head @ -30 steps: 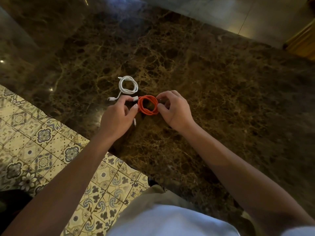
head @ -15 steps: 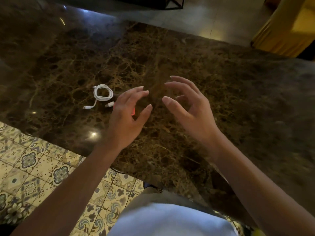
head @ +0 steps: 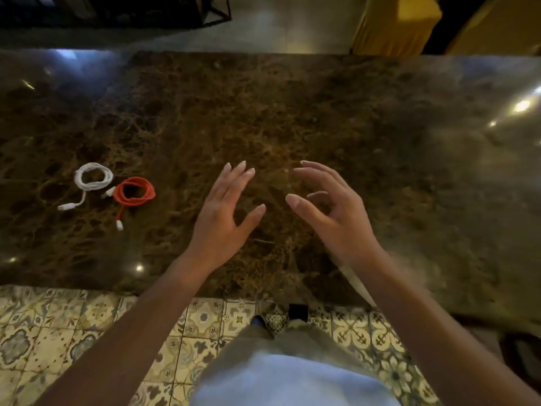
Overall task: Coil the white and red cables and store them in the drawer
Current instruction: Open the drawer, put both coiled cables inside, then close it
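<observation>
Red cable (head: 134, 191) lay coiled in a flat loop on the tabletop (head: 322, 118), left of centre; one tail ran toward the near edge and ended in a white plug; white cable (head: 93, 176) lay coiled just beside it on the far-left side; its loose plug end sat against the red loop's left edge, whether touching I couldn't tell; its other tail curved toward the near left and ended in a second white plug; both coils sat flat, nothing held them.

Left hand (head: 225, 215) was over the tabletop, well apart from the coils and to their right; back of the hand faced the camera; fingers straight and close together, pointing away from the body; thumb splayed out to the right; grip wide, holding nothing.

Right hand (head: 336, 218) was just beside the left, with a gap between the two thumbs; palm faced left; fingers spread and loosely bent; thumb pointed toward the left hand; grip wide, holding nothing; couldn't tell whether either hand touched the stone or was above it.

Tabletop was dark brown veined marble, glossy, with light spots reflected on it; patterned floor tiles (head: 58, 341) showed at the near edge; yellow fabric (head: 395, 22) hung past the far edge, upper right.
</observation>
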Available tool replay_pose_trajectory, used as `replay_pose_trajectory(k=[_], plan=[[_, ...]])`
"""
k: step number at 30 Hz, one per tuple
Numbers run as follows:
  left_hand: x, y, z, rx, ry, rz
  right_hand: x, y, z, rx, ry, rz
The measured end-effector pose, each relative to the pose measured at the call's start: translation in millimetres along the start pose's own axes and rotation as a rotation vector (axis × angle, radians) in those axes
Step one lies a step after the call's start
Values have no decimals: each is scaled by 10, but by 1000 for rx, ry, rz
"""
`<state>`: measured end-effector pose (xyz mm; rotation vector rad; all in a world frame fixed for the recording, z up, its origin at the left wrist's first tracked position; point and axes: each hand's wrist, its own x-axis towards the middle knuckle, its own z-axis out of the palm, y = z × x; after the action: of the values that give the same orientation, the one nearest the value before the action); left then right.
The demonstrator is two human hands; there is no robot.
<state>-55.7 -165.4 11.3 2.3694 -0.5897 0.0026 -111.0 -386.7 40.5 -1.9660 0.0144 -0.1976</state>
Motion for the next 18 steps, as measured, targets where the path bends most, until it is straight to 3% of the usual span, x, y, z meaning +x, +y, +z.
replay_pose_trajectory(k=[6,12,15,18], plan=[[-87,93,310,116,-184,168,-741,102,-144,4,226,134],[-180,-45,605,521,-360,253,-1726,200,-3,77,451,369],[-172,-26,633,551,-373,270,-2185,363,-40,208,619,509],[-167,4,624,580,-397,251,-2506,630,100,385,611,745]])
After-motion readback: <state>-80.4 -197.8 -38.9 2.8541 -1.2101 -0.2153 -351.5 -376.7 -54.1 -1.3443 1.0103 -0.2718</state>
